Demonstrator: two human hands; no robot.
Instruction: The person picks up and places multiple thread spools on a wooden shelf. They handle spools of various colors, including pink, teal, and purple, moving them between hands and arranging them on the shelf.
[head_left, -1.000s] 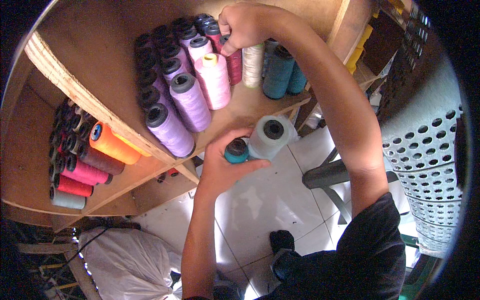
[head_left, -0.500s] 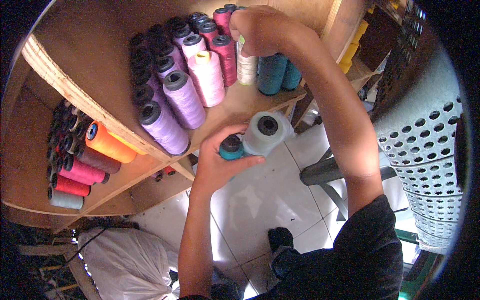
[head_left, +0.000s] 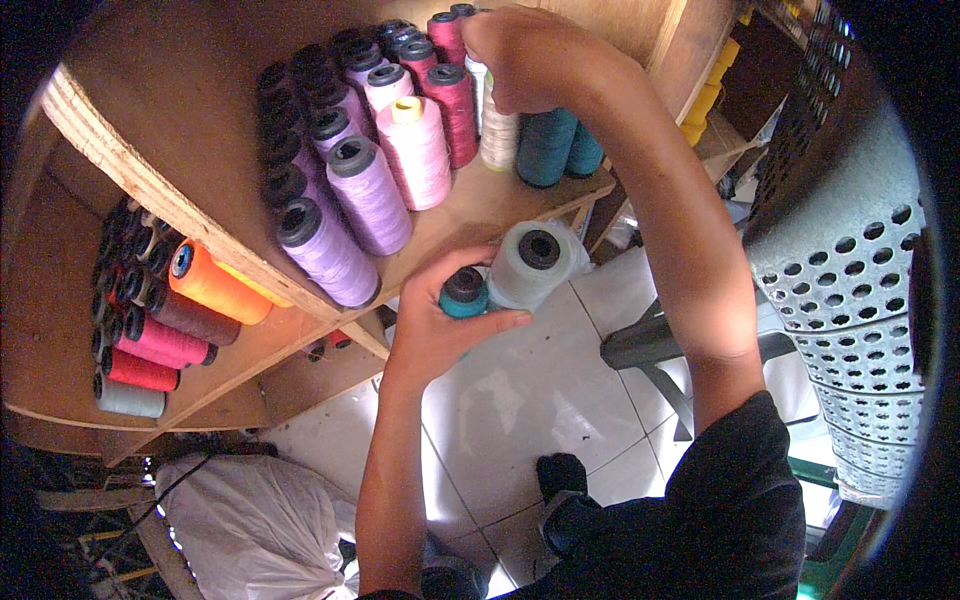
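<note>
So here our left hand [head_left: 440,325] sits mid-frame, just below the front edge of the wooden shelf [head_left: 470,215], fingers curled around two thread cones at once: a small teal cone [head_left: 463,293] and a bigger pale mint cone [head_left: 527,264]. The thumb lies along the underside of the teal one, which hides most of it, so we mostly see its black core.

Our right hand [head_left: 530,60] is up at the top centre of the frame, fingers closed down over a cream cone [head_left: 498,135] standing on the shelf. The hand covers its top, so how tight that grip is, we can't tell.

Left of it stand rows of lilac cones [head_left: 368,195], a pink cone [head_left: 415,150] and some dark ones at the back that blur together. Two teal-blue cones [head_left: 548,148] sit partly behind our right forearm. Lower left, a second shelf [head_left: 250,350] holds an orange cone [head_left: 215,285] and others in shadow, hard to count.
</note>
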